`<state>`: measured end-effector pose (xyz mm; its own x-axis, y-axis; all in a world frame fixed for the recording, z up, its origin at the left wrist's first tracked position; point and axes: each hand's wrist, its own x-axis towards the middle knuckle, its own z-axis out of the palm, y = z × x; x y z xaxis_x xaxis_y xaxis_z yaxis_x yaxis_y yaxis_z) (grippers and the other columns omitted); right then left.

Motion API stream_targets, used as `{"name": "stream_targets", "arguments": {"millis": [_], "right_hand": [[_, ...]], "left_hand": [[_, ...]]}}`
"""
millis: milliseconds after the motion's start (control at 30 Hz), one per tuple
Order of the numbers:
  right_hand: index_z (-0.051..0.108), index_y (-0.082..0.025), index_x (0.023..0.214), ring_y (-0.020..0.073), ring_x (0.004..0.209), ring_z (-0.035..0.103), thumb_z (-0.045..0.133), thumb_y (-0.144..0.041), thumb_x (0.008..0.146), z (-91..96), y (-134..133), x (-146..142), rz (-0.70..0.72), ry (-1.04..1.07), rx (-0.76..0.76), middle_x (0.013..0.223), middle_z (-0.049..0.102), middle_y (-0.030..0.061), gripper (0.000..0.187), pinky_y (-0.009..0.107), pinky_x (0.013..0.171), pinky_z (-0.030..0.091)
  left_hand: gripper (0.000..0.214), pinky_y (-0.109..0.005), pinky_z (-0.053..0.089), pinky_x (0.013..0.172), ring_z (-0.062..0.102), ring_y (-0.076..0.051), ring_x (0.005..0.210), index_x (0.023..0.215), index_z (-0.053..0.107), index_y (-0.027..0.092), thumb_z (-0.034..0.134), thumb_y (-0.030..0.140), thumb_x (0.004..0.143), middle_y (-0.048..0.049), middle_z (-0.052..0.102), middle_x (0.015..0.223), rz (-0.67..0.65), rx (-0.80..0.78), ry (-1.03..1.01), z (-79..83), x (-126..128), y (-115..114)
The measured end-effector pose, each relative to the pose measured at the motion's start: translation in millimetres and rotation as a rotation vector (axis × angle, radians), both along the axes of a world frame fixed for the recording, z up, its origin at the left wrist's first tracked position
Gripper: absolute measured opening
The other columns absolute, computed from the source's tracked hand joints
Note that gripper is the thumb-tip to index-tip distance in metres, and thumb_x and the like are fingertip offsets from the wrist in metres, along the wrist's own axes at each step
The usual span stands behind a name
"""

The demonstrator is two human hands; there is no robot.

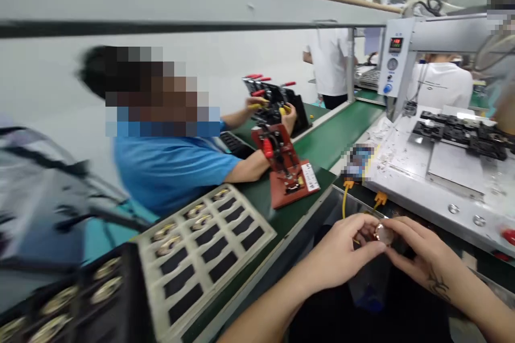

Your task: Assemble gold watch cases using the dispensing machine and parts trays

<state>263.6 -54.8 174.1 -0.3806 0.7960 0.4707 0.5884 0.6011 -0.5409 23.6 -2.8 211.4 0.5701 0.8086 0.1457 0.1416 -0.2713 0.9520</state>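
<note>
Both my hands meet low in the view, just below the edge of the green conveyor belt (pixel 341 131). My left hand (pixel 346 252) and my right hand (pixel 418 252) pinch a small round coppery part (pixel 384 234) between their fingertips. Fingers of both hands are curled around it. Two yellow-tipped wires (pixel 346 193) hang just above my hands. A beige tray (pixel 209 246) with dark pockets, a few holding coil-like parts, lies to the left on the belt.
A person in a blue shirt (pixel 169 166) sits across the belt, handling a black fixture (pixel 277 104). A red clamp jig (pixel 287 169) rests on the belt. A white machine table (pixel 442 171) with black fixtures stands at right. Two people in white stand behind.
</note>
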Motion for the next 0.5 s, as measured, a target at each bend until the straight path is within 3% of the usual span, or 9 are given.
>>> {"name": "stream_targets", "arguments": {"millis": [67,133,167,200,333,400,500], "right_hand": [[0.058,-0.029,0.145,0.0222,0.095,0.075,0.066,-0.020,0.104,3.1,14.5,-5.9,-0.008,0.043,0.059,0.114,0.074,0.0073,0.043,0.032,0.086,0.062],[0.061,-0.030,0.139,0.0199,0.084,0.073,0.068,-0.023,0.103,8.0,28.7,-13.4,-0.029,0.090,0.068,0.105,0.074,0.0045,0.037,0.030,0.078,0.062],[0.062,-0.030,0.137,0.0192,0.081,0.072,0.068,-0.024,0.103,11.0,34.8,-17.2,-0.033,0.110,0.062,0.103,0.074,0.0036,0.035,0.030,0.076,0.062],[0.063,-0.030,0.136,0.0189,0.080,0.071,0.069,-0.026,0.103,14.1,40.1,-20.7,-0.035,0.131,0.058,0.101,0.074,0.0030,0.034,0.029,0.075,0.062],[0.063,-0.029,0.137,0.0181,0.076,0.070,0.070,-0.028,0.102,23.9,53.4,-30.1,-0.029,0.183,0.055,0.093,0.072,0.0014,0.035,0.028,0.070,0.062],[0.062,-0.029,0.137,0.0182,0.074,0.070,0.070,-0.028,0.102,27.3,59.1,-34.7,-0.023,0.179,0.052,0.091,0.072,0.0013,0.036,0.028,0.068,0.062],[0.062,-0.027,0.137,0.0189,0.075,0.070,0.069,-0.030,0.102,32.8,75.9,-49.2,-0.016,0.190,0.044,0.092,0.072,0.0019,0.035,0.029,0.067,0.061]], "left_hand": [[0.023,-0.033,0.059,0.089,0.072,-0.021,0.097,0.118,0.073,0.024,0.077,0.031,0.096,-0.0074,0.077,0.113,0.190,0.319,0.022,30.2,-31.3,23.2],[0.012,-0.036,0.056,0.091,0.070,-0.022,0.098,0.106,0.074,0.022,0.070,0.033,0.101,-0.0079,0.077,0.106,0.451,0.703,0.020,57.7,-66.2,54.9],[0.015,-0.037,0.055,0.090,0.069,-0.022,0.094,0.099,0.073,0.021,0.064,0.033,0.104,-0.0078,0.076,0.100,0.517,0.847,0.025,67.7,-82.2,71.9],[0.022,-0.037,0.053,0.088,0.067,-0.022,0.089,0.090,0.070,0.021,0.061,0.033,0.105,-0.0073,0.074,0.091,0.498,0.957,0.061,74.4,-95.8,88.3],[0.051,-0.032,0.041,0.066,0.043,-0.015,0.056,0.056,0.045,0.023,0.065,0.039,0.100,0.0037,0.045,0.054,0.287,1.044,0.216,78.8,-120.1,132.1],[0.057,-0.031,0.034,0.060,0.036,-0.013,0.053,0.055,0.037,0.023,0.063,0.042,0.102,0.0056,0.036,0.052,0.316,1.041,0.190,83.6,-119.9,141.2],[0.054,-0.029,0.034,0.059,0.040,-0.013,0.055,0.063,0.038,0.023,0.052,0.047,0.110,0.0048,0.040,0.059,0.438,1.001,0.086,111.9,-119.3,158.7]]}}
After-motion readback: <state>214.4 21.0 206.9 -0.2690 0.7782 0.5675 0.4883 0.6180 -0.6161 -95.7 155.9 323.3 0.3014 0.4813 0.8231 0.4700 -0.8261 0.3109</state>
